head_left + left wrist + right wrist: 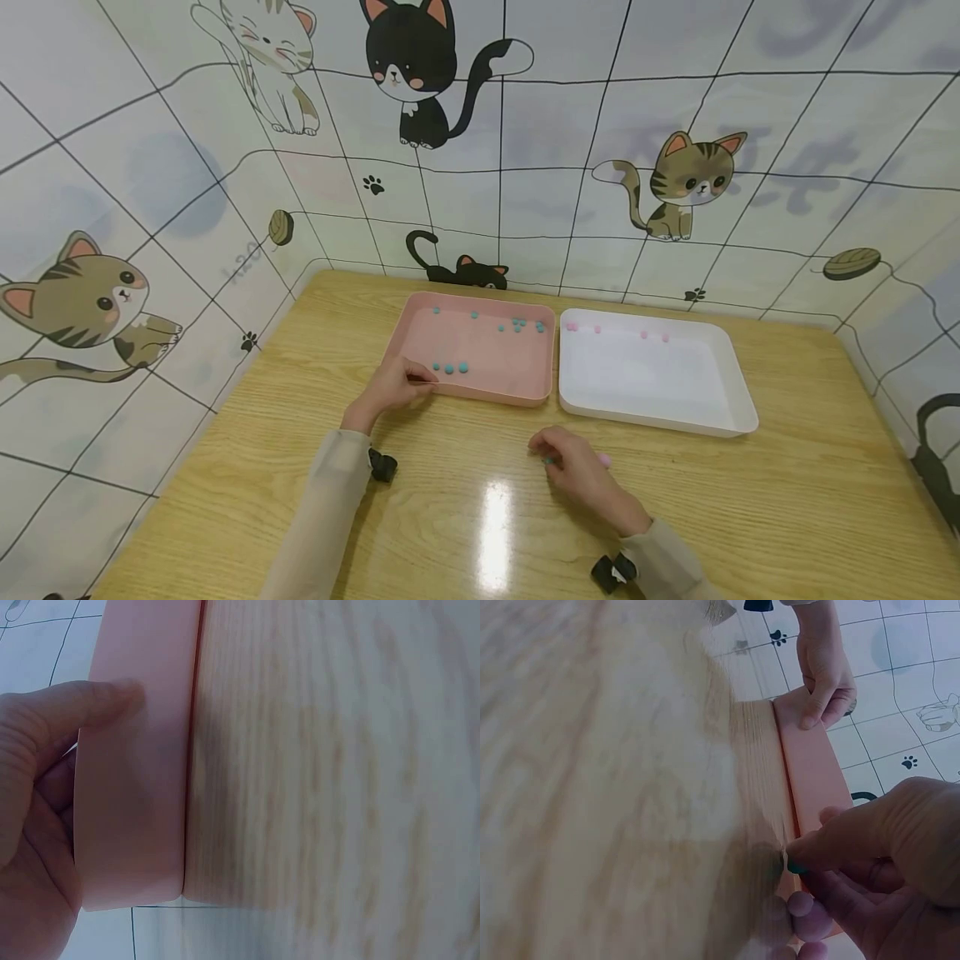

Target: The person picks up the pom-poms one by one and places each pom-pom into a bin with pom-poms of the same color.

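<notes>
My left hand (393,385) grips the near left part of the rim of a pink tray (487,342); in the left wrist view its thumb lies on the tray's outer wall (142,795). Several small teal balls (463,367) lie in that tray, some by the near side and others toward the back. Low over the table, my right hand (577,467) pinches a small teal ball (796,865) between thumb and finger. Pink balls (812,922) sit on the wood just beside the right fingers, mostly hidden by the hand in the head view.
A white tray (648,379) stands right of the pink one, nearly against it, with several small pink balls (643,335) along its back. Behind the wooden table (465,450) rises a wall covering (555,208) printed with cats. A black strap-like object (933,458) shows at the far right.
</notes>
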Available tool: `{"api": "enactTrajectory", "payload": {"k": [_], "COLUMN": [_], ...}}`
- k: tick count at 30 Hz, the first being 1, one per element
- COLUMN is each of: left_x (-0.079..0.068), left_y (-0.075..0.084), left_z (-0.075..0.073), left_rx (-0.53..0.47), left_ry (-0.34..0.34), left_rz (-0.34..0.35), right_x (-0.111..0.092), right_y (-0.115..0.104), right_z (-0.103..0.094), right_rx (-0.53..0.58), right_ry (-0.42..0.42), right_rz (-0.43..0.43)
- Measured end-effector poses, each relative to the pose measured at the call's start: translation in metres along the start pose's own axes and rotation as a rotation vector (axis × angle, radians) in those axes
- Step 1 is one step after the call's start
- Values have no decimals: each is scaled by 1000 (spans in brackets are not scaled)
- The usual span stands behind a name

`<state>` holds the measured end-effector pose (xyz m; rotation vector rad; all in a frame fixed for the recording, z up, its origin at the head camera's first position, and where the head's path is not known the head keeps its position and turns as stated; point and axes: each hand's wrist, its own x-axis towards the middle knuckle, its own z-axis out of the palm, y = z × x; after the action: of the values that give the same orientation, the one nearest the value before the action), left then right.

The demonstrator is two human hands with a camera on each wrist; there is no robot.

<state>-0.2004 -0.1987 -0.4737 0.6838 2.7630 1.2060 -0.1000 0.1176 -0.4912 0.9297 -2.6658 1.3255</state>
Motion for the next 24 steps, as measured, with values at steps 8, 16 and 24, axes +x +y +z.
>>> {"api": "enactTrajectory", "payload": {"k": [8, 16, 24], "left_x": [0, -1, -1], "left_y": [0, 1, 0], "left_z": [0, 0, 0], "left_rx": [-7, -17, -10], "left_ry": [-2, -3, -1], "left_rz": [4, 0, 9], "right_x": [2, 7, 17], "right_y": [0, -4, -6], "right_z": [-1, -5, -12], "right_rx": [30, 21, 55], "right_ry": [45, 95, 178], "right_rz": [43, 35, -20]}}
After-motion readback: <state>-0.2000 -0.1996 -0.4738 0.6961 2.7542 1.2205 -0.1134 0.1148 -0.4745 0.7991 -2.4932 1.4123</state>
